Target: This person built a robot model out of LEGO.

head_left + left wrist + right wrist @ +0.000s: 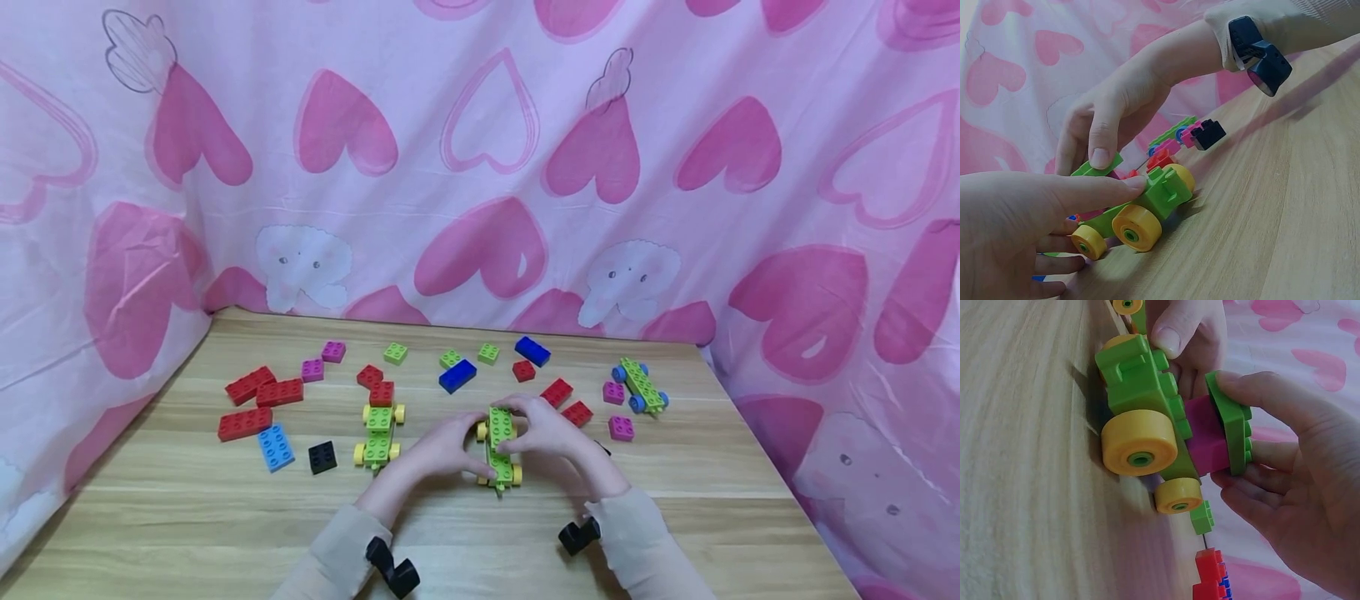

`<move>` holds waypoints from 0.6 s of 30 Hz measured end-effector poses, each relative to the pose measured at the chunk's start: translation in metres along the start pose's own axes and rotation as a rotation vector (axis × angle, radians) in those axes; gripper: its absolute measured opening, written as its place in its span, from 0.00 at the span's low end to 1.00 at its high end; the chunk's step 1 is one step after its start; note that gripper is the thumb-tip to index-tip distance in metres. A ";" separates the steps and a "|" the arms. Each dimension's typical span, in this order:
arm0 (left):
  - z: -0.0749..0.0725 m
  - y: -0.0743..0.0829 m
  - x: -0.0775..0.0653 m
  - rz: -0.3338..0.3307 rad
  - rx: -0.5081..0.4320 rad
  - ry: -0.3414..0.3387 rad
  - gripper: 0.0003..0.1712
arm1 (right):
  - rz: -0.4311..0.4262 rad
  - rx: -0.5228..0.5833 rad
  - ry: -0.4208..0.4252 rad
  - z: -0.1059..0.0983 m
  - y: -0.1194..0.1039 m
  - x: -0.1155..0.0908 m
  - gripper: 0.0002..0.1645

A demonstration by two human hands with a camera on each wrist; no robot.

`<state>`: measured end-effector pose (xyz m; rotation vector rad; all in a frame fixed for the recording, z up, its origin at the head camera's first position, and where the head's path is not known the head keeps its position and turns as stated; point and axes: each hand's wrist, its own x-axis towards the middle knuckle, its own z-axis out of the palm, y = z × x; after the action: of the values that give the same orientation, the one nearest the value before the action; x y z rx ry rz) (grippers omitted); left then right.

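A green toy car (pixel 504 478) with yellow wheels stands on the table between the two hands. On it sits a magenta brick (pixel 1205 434), topped by a green brick (pixel 1232 434) with a slanted side. The left hand (pixel 448 446) holds the car at its left, thumb on the studs of the near end and fingers toward the far wheel. From the right, the right hand (pixel 543 427) grips the top green brick between thumb and fingers. In the right wrist view the left fingers are partly hidden behind the car.
Left of the hands is a second yellow-wheeled car (pixel 378 450) with a red brick (pixel 382 392) at its far end. A blue-wheeled car (pixel 641 387) stands far right. Loose bricks include a black brick (pixel 322 457), a light blue brick (pixel 277 447) and a blue brick (pixel 457 377). A curtain (pixel 465 108) hangs behind.
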<state>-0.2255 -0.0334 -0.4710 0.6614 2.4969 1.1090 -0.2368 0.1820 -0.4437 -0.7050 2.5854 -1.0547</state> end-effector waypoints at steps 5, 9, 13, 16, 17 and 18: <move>0.001 -0.001 0.000 0.005 0.005 -0.004 0.57 | -0.013 -0.036 -0.003 0.000 0.000 0.000 0.39; 0.002 -0.002 0.000 0.010 0.008 -0.002 0.57 | -0.024 -0.046 -0.007 0.000 0.000 -0.001 0.39; 0.001 -0.002 0.000 0.018 0.016 0.001 0.57 | -0.038 -0.044 0.000 0.000 0.000 -0.001 0.40; 0.001 -0.003 0.000 0.021 0.021 -0.001 0.57 | -0.040 -0.050 0.007 0.000 0.000 -0.002 0.40; 0.001 -0.003 0.000 0.021 0.021 -0.002 0.57 | -0.039 -0.054 0.008 0.000 0.000 -0.002 0.40; 0.001 -0.003 0.000 0.022 0.021 -0.003 0.57 | -0.041 -0.058 0.010 0.000 0.001 -0.001 0.41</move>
<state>-0.2262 -0.0350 -0.4738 0.6981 2.5077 1.0904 -0.2356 0.1831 -0.4445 -0.7719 2.6301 -1.0012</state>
